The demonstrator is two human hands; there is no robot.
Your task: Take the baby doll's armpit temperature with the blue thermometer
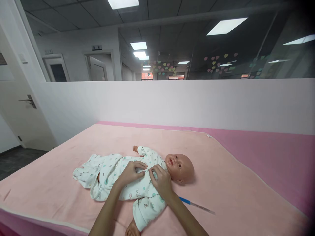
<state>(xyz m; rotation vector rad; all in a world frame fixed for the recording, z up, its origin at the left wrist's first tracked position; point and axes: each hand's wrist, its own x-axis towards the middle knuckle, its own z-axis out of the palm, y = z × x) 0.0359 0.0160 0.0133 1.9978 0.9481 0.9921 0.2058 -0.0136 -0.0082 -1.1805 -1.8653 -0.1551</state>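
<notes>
A baby doll (180, 167) lies on its back on a pink blanket (221, 183), head to the right, dressed in a white printed romper (115, 172). Both my hands rest on the doll's chest. My left hand (130, 173) pinches the romper's front edge with curled fingers. My right hand (161, 181) pinches the same fabric just below the doll's chin. The fingertips of both hands nearly meet at the garment's opening.
A thin thermometer-like stick with a blue end (197, 205) lies on the blanket right of my right forearm. The bed meets a white partition wall (172, 101) behind. A door (22, 108) stands at the left, with dark floor beside the bed.
</notes>
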